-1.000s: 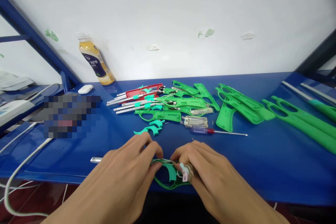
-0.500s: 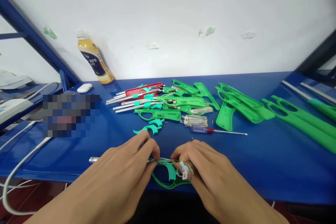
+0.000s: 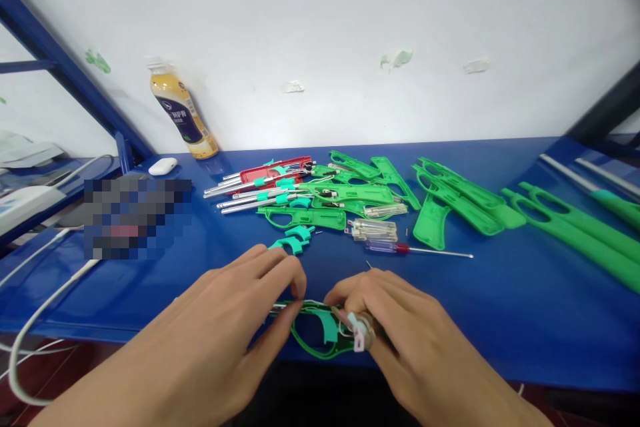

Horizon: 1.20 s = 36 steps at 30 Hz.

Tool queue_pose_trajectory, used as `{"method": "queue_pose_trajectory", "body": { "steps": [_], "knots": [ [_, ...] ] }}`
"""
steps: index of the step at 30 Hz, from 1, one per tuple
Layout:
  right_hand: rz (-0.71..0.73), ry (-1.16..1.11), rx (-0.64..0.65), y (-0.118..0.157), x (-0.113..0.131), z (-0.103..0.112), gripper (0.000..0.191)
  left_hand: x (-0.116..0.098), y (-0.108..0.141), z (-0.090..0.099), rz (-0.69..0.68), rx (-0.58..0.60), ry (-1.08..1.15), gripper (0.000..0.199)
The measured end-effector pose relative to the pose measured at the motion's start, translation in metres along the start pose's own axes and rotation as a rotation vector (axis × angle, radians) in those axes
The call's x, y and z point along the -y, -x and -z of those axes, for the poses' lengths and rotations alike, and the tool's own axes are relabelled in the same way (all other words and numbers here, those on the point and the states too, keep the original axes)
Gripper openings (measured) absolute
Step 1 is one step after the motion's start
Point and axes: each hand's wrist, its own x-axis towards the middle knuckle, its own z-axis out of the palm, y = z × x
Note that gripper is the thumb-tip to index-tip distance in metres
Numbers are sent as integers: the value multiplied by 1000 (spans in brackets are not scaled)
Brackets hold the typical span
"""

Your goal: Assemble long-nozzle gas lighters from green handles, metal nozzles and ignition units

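At the bench's near edge I hold a green lighter shell half with a looped guard. A turquoise trigger sits inside the loop, and a thin white wire runs along the top. My left hand is closed in a pinch on the upper edge of the shell, covering most of the metal tube. My right hand grips the other end, its fingers curled around a clear fuel tank with a pale valve end. The rest of the tank and the shell's handle are hidden under my palm.
Behind my hands lie loose turquoise triggers, clear fuel tanks, a screwdriver, partly assembled lighters and green shell halves. A yellow bottle leans at the wall. A white cable hangs at left.
My left hand has moved slightly and its thumb is straighter along the shell, now hiding the tube's tip. The fuel tank's valve end has turned a little downward in my right hand.
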Motion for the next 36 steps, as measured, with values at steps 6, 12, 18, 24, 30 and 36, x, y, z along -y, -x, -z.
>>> {"method": "queue_pose_trajectory", "body": {
  "steps": [6,12,18,24,30,36],
  "knots": [
    [42,-18,-41,0,-1,0,28,-1,-2,1,-47,71,92,21],
    [54,13,2,-2,3,3,28,0,-1,-5,-36,114,89,18],
    [21,10,56,-1,7,2,19,-2,-1,-6,-16,154,95,17],
    [57,37,36,-1,4,1,17,-1,1,-7,-72,120,84,17],
    [54,38,2,2,3,0,17,-2,0,-7,-42,114,86,19],
    [61,30,-33,5,0,-2,16,-8,-3,-4,-33,101,71,18]
  ]
}}
